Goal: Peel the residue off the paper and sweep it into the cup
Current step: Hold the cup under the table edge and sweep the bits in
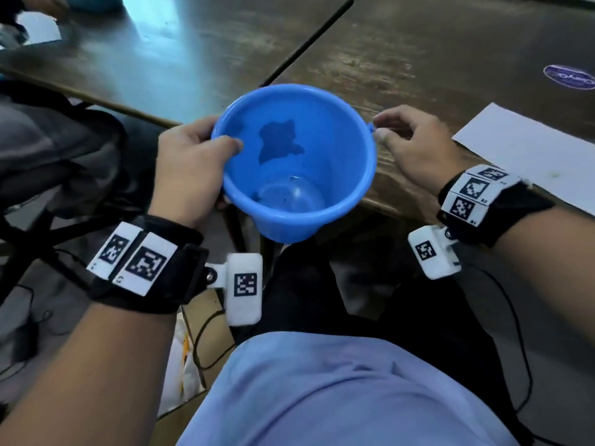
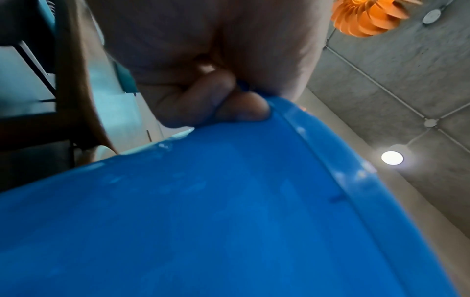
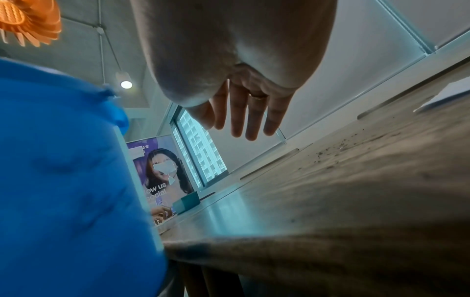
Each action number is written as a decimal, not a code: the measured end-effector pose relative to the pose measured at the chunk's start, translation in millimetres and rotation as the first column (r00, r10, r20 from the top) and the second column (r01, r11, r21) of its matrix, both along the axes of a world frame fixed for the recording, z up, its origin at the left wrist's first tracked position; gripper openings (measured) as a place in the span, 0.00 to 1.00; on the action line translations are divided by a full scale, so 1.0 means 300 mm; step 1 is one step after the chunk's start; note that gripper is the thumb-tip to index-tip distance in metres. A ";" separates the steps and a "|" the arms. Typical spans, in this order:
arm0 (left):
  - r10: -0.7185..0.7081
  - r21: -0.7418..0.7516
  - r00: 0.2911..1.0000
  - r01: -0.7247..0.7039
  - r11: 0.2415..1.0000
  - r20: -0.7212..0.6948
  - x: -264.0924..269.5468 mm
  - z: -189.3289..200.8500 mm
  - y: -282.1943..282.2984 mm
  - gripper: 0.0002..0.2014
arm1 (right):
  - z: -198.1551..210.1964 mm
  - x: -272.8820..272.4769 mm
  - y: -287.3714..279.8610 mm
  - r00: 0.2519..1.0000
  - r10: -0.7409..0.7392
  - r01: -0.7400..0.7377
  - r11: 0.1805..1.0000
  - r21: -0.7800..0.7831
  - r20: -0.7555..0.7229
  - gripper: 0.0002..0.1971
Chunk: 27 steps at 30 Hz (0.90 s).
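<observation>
A: Left hand (image 1: pixel 190 169) grips the blue cup (image 1: pixel 299 162) at its rim — thumb inside, fingers outside. Cup's held off the table (image 1: pixel 402 75) edge, tilted toward the person.

B: Right hand (image 1: pixel 415 149)?

A: Relaxed, fingers loose beside the rim's small lug, holding nothing I can see.

B: Handling?

A: Light, stiff plastic, likely slick — rim pinch looks fine. Paper (image 1: pixel 531 156) lies flat at right, thin and floppy; I'd pin it while peeling
</observation>
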State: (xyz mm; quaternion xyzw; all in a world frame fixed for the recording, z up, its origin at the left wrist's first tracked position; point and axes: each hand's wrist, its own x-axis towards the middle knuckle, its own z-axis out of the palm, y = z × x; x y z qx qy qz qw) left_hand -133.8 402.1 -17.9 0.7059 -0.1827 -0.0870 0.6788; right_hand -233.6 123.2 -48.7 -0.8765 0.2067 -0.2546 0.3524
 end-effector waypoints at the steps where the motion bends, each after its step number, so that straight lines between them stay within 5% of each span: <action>1: -0.024 0.016 1.000 0.024 1.000 -0.019 -0.010 -0.011 0.026 0.13 | -0.005 0.007 0.006 1.000 -0.004 0.004 1.000 -0.007 -0.006 0.09; 8: -0.090 0.187 0.981 0.122 0.975 -0.171 -0.021 -0.148 0.102 0.12 | -0.016 0.041 0.018 0.999 -0.004 0.002 0.999 -0.054 -0.041 0.09; 15: 0.021 0.275 0.961 0.058 0.960 -0.277 0.001 -0.290 0.042 0.09 | -0.010 0.043 -0.035 0.982 -0.061 0.026 0.981 -0.191 -0.176 0.14; 27: 0.094 0.316 0.957 -0.002 0.949 -0.276 0.025 -0.391 -0.081 0.11 | -0.044 0.082 -0.253 0.745 -0.062 -0.157 0.952 -0.264 -0.664 0.38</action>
